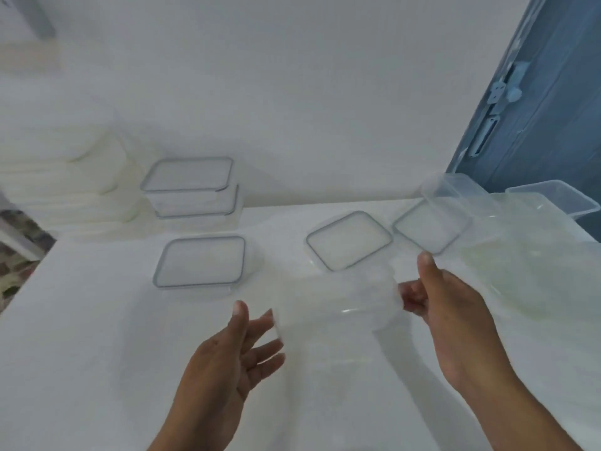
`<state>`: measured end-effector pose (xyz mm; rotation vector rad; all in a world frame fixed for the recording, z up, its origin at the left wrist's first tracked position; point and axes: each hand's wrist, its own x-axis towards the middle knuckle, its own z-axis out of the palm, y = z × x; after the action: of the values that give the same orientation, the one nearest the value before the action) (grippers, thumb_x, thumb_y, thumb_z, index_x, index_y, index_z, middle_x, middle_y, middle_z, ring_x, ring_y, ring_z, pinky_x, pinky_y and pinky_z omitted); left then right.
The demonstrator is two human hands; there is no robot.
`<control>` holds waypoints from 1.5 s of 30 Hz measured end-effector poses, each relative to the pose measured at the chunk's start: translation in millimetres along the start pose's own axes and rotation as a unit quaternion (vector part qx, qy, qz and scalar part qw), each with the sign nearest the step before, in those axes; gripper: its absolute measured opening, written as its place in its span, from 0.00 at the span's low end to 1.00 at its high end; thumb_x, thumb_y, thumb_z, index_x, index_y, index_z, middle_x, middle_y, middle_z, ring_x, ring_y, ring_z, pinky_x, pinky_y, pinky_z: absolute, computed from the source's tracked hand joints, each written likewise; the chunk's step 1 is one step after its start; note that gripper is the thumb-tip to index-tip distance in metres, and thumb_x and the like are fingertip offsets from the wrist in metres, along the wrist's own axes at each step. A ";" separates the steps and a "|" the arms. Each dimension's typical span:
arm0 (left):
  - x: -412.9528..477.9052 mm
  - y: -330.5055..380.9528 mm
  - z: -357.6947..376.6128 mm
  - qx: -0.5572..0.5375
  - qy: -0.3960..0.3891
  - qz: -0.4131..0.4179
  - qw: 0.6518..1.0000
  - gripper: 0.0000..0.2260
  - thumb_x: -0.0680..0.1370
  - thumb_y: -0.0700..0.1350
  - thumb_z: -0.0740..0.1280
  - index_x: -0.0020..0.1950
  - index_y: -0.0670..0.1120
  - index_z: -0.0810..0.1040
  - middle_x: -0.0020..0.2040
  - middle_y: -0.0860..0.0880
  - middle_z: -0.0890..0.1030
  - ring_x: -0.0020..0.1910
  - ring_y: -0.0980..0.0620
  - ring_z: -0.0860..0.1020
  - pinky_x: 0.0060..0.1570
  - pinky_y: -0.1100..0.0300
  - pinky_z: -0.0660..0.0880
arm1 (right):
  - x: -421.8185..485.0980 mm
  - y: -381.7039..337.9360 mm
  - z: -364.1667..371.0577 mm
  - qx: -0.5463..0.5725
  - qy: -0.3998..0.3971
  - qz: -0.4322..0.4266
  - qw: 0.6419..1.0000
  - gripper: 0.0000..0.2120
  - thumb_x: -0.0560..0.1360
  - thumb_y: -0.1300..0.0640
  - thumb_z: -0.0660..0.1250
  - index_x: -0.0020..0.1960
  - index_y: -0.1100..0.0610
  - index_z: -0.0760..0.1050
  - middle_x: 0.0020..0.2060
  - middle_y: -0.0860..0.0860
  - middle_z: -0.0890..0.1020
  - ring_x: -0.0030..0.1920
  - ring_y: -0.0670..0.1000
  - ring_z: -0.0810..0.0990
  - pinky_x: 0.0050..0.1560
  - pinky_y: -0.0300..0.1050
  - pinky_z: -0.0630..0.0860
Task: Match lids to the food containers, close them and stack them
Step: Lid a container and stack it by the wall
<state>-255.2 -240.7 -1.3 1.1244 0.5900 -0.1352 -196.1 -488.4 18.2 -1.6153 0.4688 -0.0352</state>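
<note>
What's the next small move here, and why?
Probably set the clear container down on the table near the square lid. It looks lifted off the surface, with the right hand gripping one end and the left hand open against the other, so no hand is free to take a lid. That lid lies nearest, but whether it fits is unclear.

Two bare hands show in the lower part of the frame: the left hand (240, 349) at lower centre, the right hand (455, 307) to the right of centre. Both sit on bare arms, the left forearm (195, 418) and the right forearm (527, 415) uncovered down to the bottom edge. Each thumb carries a short, pale nail: the left thumbnail (240, 308) and the right thumbnail (424, 257). Blur softens the knuckles and creases.
</note>
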 end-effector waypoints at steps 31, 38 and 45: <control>-6.1 -8.3 -110.9 0.053 0.015 0.025 0.998 0.16 0.77 0.30 0.69 0.34 0.41 0.66 0.56 0.42 0.86 0.63 0.52 0.82 0.66 0.48 0.74 | -70.9 75.1 47.2 -0.037 -0.177 0.069 0.981 0.10 0.73 0.64 0.73 0.50 0.52 0.83 0.37 0.56 0.79 0.39 0.52 0.80 0.54 0.54 0.76; -0.1 0.0 -118.2 0.130 0.014 0.030 0.991 0.13 0.77 0.38 0.72 0.37 0.38 0.73 0.53 0.42 0.87 0.59 0.46 0.84 0.61 0.43 0.78 | -53.2 61.8 39.8 -0.118 -0.228 0.048 0.965 0.05 0.74 0.62 0.74 0.48 0.54 0.83 0.37 0.53 0.83 0.38 0.51 0.80 0.44 0.49 0.76; 7.3 45.8 -111.8 0.209 0.132 0.221 0.944 0.11 0.78 0.40 0.73 0.39 0.35 0.79 0.35 0.41 0.84 0.32 0.45 0.78 0.38 0.52 0.75 | -27.1 20.0 55.9 -0.104 -0.131 -0.069 0.984 0.05 0.74 0.59 0.73 0.39 0.53 0.83 0.33 0.53 0.82 0.32 0.48 0.76 0.38 0.49 0.71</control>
<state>-273.2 -121.0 -1.3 1.6791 0.5422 0.2972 -209.7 -427.3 -0.3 -1.8244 0.1613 0.1245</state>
